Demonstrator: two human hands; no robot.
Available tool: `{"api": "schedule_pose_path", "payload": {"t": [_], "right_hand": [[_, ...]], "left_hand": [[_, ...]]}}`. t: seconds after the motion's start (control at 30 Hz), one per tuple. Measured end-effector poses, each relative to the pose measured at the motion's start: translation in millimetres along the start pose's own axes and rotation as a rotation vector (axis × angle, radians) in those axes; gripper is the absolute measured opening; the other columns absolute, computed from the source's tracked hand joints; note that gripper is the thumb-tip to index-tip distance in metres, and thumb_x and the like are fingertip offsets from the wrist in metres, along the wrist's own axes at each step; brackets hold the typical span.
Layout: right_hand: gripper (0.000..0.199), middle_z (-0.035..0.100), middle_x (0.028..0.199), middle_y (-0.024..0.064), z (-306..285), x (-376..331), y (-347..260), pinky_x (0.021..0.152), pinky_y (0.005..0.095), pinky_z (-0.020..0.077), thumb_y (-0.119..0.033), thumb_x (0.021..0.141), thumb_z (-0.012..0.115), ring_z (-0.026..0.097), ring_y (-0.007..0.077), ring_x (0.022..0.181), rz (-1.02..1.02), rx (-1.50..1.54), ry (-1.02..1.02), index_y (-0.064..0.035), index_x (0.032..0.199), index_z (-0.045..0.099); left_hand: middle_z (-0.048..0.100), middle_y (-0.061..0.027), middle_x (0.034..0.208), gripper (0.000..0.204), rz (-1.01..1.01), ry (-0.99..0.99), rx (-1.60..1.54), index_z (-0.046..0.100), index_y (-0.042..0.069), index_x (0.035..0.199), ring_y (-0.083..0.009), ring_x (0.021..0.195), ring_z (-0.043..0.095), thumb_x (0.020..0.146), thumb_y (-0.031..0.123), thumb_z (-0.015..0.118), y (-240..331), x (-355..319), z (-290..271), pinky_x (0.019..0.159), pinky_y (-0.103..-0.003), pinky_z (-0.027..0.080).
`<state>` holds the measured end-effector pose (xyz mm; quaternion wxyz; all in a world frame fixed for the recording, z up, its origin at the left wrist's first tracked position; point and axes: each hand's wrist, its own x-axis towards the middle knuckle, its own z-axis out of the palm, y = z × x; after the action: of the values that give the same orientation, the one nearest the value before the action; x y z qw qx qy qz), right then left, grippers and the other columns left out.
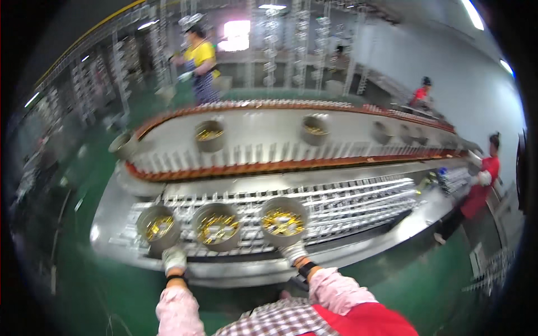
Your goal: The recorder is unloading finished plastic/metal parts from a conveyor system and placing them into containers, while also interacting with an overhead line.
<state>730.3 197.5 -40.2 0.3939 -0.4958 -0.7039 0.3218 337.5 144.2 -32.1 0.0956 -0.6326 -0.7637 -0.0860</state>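
Across the lower middle of the frame, your counter (pixel 235 274) carries silvery racks (pixel 358 204) and three gray buckets (pixel 218 245). Your left hand (pixel 174 259) meets the near side of the left bucket (pixel 159 245), your right hand (pixel 293 252) the right bucket (pixel 283 240); whether either grips cannot be told. Best hold both upright so gold pieces (pixel 283 222) stay inside.

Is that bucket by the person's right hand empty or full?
Partly filled: golden pieces lie inside the bucket, bare inner wall showing above them.

left gray tub (pixel 163 245), right gray tub (pixel 283 241), upright, apart, holding shiny gold-coloured pieces (pixel 283 223)
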Motion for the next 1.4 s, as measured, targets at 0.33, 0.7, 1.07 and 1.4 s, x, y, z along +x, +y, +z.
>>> {"api": "schedule_pose_path", "payload": {"t": [0.33,0.7,1.07,1.4], "right_hand": [[0.031,0.061,0.103,0.0089,-1.6,-23.8,11.1,0.075,0.0285,0.0481,-0.012,0.086,0.050,0.058,0.0146,0.084,0.004,-0.054,-0.094,-0.0047,0.116,0.050],[0.040,0.060,0.108,0.0072,-302.2,30.0,22.0,0.085,0.0293,0.0456,-0.023,0.088,0.057,0.056,0.0141,0.096,0.231,0.215,-0.555,-0.0066,0.124,0.050],[0.064,0.050,0.123,0.0256,-558.6,198.3,293.7,0.096,0.0346,0.0367,-0.033,0.076,0.064,0.047,0.0350,0.116,0.313,-0.101,0.617,0.0047,0.124,0.044],[0.020,0.065,0.094,0.0097,-532.6,289.5,365.3,0.077,0.0398,0.0466,-0.018,0.083,0.051,0.064,0.0267,0.083,0.095,-1.291,0.449,-0.0159,0.099,0.063]], "left_hand": [[0.052,-0.0092,0.109,0.033,-0.292,-0.143,-1.483,0.042,0.001,0.122,-0.0163,0.093,0.049,0.092,0.015,0.047,178.9,-81.1,-33.9,0.084,-0.030,0.042],[0.056,-0.0183,0.109,0.034,0.158,-0.095,-0.662,0.046,0.004,0.118,-0.0292,0.102,0.054,0.087,0.019,0.047,319.8,-56.4,7.4,0.088,-0.039,0.041],[0.061,-0.0241,0.095,0.030,0.045,-0.463,0.128,0.059,0.005,0.101,-0.0373,0.096,0.058,0.078,0.010,0.042,338.1,-58.4,35.3,0.087,-0.044,0.045],[0.053,-0.0208,0.115,0.028,-0.071,-0.362,-0.104,0.054,0.005,0.110,-0.0360,0.113,0.046,0.085,0.013,0.044,373.0,-44.5,-11.4,0.096,-0.044,0.036]]}}
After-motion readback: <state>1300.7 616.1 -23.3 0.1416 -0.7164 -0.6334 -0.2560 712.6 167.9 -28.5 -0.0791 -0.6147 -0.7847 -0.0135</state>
